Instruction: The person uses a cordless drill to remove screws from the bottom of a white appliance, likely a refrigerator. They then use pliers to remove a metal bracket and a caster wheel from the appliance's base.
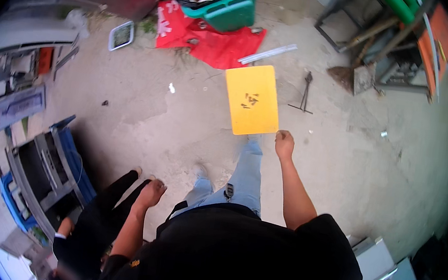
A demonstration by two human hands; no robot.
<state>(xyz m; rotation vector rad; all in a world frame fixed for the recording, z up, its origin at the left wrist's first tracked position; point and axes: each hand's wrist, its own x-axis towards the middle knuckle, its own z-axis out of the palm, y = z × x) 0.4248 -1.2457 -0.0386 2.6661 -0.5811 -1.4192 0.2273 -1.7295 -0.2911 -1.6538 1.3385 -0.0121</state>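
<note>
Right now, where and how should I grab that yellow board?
Grip the yellow board by its left and right edges, probably from the near side: it's a flat rectangle, bare along those edges, with small dark pieces near its middle and the right hand at its near-right corner.

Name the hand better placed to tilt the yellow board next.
Right, most likely: the right hand already holds the yellow board at its near right corner, while the left hand hangs well apart from it.

The yellow board point(259, 81) looks smooth, the floor point(143, 125) matt concrete, the green tub point(231, 15) plastic.
</note>
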